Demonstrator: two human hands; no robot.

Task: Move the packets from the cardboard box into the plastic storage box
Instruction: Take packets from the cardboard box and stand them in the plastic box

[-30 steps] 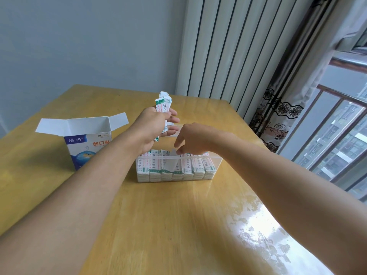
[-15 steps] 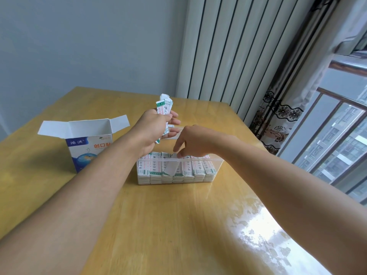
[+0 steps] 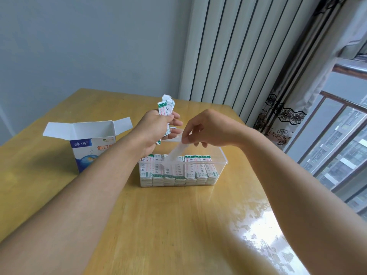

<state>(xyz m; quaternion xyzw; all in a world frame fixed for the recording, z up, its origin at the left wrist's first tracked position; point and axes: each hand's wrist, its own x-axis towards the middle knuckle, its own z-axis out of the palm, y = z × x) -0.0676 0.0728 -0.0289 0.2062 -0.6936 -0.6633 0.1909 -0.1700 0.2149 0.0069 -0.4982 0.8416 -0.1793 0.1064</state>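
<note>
My left hand (image 3: 156, 128) grips a small bundle of white-and-green packets (image 3: 166, 106) upright, above the far left corner of the clear plastic storage box (image 3: 222, 159). My right hand (image 3: 206, 130) pinches one blurred white packet (image 3: 174, 153) that hangs slanted down into the box, its lower end among the rows of packets (image 3: 190, 169) stacked along the box's near side. The open blue-and-white cardboard box (image 3: 89, 139) stands to the left on the wooden table (image 3: 158, 225), flaps up, partly hidden by my left forearm.
The grey wall and a white ribbed radiator (image 3: 228, 52) stand behind the table. A patterned curtain (image 3: 282, 114) and a window with railings (image 3: 341, 147) are at the right. Glare lies on the table's near right part.
My right hand has lifted from low over the packed rows and now pinches a single packet slanting into the box. My left hand with its bundle has stayed in place.
</note>
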